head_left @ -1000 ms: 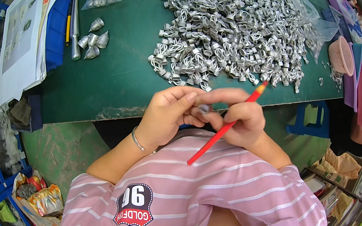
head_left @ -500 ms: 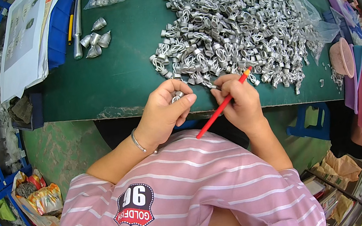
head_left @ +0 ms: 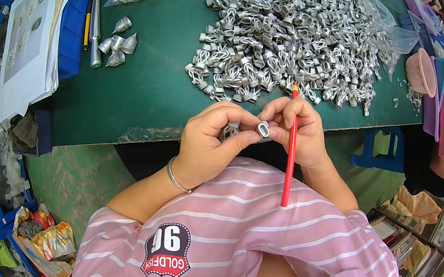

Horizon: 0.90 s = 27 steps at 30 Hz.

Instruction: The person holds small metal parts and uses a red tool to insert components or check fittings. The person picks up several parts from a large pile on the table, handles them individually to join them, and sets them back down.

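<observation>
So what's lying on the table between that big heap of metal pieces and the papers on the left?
In the head view, a few loose silver caps and a metal rod lie between the heap and the papers.

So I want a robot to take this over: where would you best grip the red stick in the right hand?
Grip the red stick on its bare lower shaft, below the right hand, probably coming from the person's right. That stretch juts free over the striped shirt; the upper end sits among the fingers.
</observation>
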Each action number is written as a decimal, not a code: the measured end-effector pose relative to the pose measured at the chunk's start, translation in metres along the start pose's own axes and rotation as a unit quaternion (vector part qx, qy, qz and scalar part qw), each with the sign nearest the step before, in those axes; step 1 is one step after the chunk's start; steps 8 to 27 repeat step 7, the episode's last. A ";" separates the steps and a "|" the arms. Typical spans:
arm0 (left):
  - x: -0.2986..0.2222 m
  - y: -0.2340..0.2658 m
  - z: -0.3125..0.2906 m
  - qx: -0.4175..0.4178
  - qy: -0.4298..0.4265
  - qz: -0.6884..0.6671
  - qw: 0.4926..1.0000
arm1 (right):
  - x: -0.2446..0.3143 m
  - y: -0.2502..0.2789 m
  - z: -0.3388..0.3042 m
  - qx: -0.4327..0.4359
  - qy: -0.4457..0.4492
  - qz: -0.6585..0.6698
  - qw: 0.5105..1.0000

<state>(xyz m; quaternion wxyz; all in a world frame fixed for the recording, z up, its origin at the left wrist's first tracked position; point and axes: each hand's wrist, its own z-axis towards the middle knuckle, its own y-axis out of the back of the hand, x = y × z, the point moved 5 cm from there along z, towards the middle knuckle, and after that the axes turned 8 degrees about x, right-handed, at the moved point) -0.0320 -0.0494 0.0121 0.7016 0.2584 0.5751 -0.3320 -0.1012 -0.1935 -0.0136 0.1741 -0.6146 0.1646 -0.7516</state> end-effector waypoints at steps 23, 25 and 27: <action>-0.001 0.004 -0.003 -0.007 0.017 0.001 1.000 | 0.009 -0.005 0.000 -0.016 0.070 -0.138 0.988; -0.001 0.004 -0.003 -0.007 0.017 0.001 1.000 | 0.009 -0.005 0.000 -0.016 0.070 -0.138 0.988; -0.001 0.004 -0.003 -0.007 0.017 0.001 1.000 | 0.009 -0.005 0.000 -0.016 0.070 -0.138 0.988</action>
